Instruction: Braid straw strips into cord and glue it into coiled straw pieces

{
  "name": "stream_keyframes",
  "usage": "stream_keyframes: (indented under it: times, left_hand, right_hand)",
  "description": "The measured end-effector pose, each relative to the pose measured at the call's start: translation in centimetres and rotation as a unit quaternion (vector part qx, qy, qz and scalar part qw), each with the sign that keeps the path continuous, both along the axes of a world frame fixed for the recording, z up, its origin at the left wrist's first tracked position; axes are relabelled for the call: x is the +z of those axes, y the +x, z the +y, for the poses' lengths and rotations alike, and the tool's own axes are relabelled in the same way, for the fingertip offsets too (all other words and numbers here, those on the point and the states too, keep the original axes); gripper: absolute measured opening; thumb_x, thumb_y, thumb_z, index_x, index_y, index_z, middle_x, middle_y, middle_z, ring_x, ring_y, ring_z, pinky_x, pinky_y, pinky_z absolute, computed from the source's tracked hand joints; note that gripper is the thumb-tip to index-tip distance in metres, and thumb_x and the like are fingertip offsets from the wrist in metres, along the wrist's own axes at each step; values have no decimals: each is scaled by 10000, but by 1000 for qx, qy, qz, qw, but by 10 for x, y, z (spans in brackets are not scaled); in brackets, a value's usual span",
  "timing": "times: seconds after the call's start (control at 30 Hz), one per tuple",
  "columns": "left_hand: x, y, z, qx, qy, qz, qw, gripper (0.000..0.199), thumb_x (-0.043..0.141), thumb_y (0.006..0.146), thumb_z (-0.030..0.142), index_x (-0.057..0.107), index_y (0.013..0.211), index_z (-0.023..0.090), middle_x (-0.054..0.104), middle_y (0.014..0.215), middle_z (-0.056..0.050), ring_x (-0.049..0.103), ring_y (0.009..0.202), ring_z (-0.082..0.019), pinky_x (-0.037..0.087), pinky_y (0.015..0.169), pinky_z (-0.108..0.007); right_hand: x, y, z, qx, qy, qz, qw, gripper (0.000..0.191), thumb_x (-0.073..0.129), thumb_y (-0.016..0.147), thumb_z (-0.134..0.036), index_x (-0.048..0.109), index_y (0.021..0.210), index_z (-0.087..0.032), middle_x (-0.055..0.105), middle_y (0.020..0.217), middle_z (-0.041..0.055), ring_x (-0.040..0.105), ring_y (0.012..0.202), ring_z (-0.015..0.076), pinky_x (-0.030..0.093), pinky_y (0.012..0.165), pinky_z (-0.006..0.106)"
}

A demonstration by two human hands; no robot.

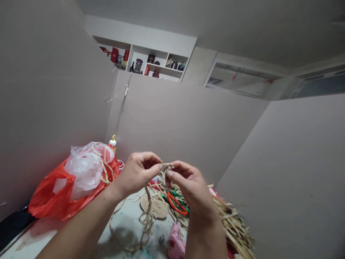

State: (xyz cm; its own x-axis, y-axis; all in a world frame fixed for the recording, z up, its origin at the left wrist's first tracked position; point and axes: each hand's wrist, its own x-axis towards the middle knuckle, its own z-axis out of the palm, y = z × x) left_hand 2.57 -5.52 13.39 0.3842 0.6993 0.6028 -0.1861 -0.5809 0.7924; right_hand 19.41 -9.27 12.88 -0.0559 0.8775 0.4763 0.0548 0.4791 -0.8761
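Observation:
Both hands are raised over the table, close together. My left hand (pixel 142 167) pinches a braided straw cord (pixel 147 212) between thumb and fingers. My right hand (pixel 185 180) grips the same cord's small curled end. The cord hangs from the hands and loops down onto the tabletop. Below lies a flat round coil of straw braid (pixel 155 207), partly behind the hanging cord. Orange-handled scissors (pixel 176 203) lie beside the coil, next to something with green handles (pixel 183 203). A pink glue gun (pixel 176 241) sits near my right forearm.
A red plastic bag (pixel 51 196) with a clear bag (pixel 84 167) and more braid stands at the left, by a white bottle (pixel 113 142). A heap of dry straw (pixel 234 223) covers the right side. Walls (pixel 175 118) close in the table; shelves (pixel 156 63) are high behind.

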Motion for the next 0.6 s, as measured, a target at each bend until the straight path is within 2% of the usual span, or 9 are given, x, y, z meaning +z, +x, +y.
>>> stream_keyframes:
  times: [0.3, 0.6]
  left_hand:
    - [0, -3, 5, -16, -3, 3, 1000, 156, 599, 807, 215, 713, 861, 123, 701, 782, -52, 598, 682, -107, 470, 619, -210]
    - [3, -2, 2, -41, -28, -14, 999, 123, 621, 799, 193, 714, 824, 116, 684, 705, -25, 553, 585, -63, 447, 560, -174]
  right_hand:
    - [3, -2, 0, -20, 1, 48, 999, 178, 779, 701, -300, 688, 799, -182, 618, 677, -6, 532, 505, 90, 454, 471, 220]
    - [1, 1, 3, -9, 6, 45, 999, 137, 775, 722, -268, 682, 785, -190, 618, 684, -19, 543, 526, 78, 451, 487, 199]
